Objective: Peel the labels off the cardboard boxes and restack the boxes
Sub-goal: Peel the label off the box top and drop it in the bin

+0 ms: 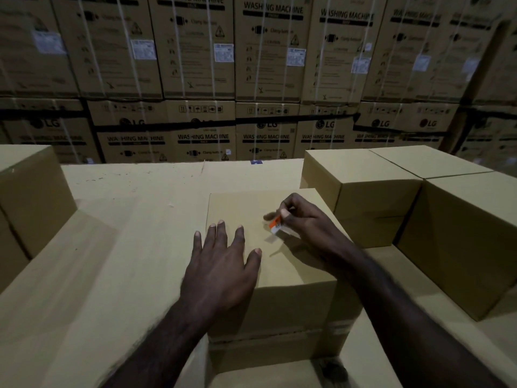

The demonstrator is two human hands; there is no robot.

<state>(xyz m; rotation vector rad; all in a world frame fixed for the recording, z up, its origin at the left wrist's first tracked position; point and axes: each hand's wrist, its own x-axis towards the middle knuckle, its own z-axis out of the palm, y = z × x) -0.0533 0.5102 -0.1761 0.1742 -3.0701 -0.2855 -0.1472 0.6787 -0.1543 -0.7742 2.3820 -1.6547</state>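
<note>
Label [275, 224] blurred, print unreadable — right hand [305, 222] grip pinched on it, left hand [221, 264] flat on box [279, 275].

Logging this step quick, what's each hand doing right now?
Left hand: open, flat on the box.
Right hand: fingers pinching the label.

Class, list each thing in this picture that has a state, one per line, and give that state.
Plain brown cardboard box in the middle: closed, held down.
Orange and white paper label: partly peeled, one end lifted off the box top.
Left hand: flat, fingers spread, pressing on the box.
Right hand: pinches the label.
Plain cardboard boxes at right: closed.
</note>
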